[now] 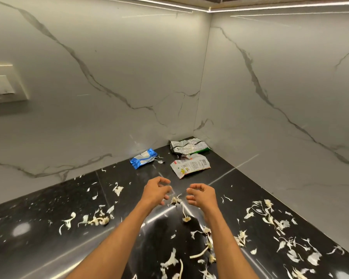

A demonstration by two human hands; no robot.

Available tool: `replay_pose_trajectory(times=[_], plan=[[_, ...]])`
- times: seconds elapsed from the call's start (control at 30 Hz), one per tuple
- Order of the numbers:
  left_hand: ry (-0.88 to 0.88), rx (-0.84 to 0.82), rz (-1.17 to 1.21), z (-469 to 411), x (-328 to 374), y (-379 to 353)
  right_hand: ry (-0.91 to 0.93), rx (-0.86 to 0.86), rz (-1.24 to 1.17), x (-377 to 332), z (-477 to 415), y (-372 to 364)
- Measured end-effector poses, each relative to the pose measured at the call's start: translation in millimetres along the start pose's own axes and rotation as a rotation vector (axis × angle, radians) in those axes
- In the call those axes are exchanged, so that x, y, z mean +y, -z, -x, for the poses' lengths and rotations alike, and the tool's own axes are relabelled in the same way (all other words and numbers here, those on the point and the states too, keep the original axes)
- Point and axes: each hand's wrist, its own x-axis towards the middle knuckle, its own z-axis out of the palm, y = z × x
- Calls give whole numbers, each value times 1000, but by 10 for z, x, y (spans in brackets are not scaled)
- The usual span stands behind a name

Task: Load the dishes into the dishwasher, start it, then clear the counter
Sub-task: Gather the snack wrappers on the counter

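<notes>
White scraps (175, 200) between the fingers (190, 197)

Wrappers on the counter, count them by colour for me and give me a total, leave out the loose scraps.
blue wrapper: 1
green and silver wrapper: 1
white wrapper with red edge: 1
Total: 3
</notes>
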Motion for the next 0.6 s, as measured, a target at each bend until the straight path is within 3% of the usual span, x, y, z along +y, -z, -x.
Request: replay_pose_trajectory(times=[0.27,0.6], plan=[[28,-3,26,-696,-28,14,-6,179,129,-38,-738,-282],[65,-5,38,-1076,-169,-11,-201,409,-156,-13,-1406,-694]])
